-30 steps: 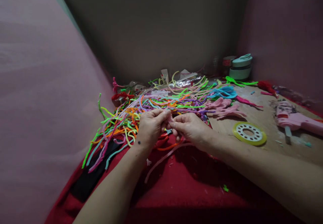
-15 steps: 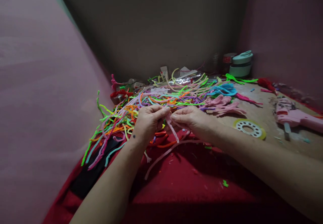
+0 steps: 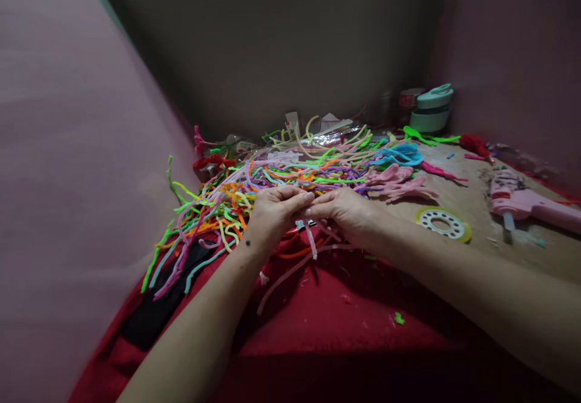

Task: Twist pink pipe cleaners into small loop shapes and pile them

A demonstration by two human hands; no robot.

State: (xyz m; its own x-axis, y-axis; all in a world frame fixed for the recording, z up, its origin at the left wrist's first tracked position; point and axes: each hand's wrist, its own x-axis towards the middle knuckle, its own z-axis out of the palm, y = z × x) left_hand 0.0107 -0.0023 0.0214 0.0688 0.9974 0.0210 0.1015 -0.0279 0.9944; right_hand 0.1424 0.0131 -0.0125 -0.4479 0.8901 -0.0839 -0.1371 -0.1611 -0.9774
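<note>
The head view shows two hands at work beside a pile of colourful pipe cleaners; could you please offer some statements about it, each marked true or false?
1. A pink pipe cleaner hangs from between the left hand and the right hand. True.
2. The tape roll lies left of the left hand. False: it lies to the right of the right hand.
3. The pink glue gun lies on the brown board. True.
4. The cloth below the hands is blue. False: it is red.
</note>
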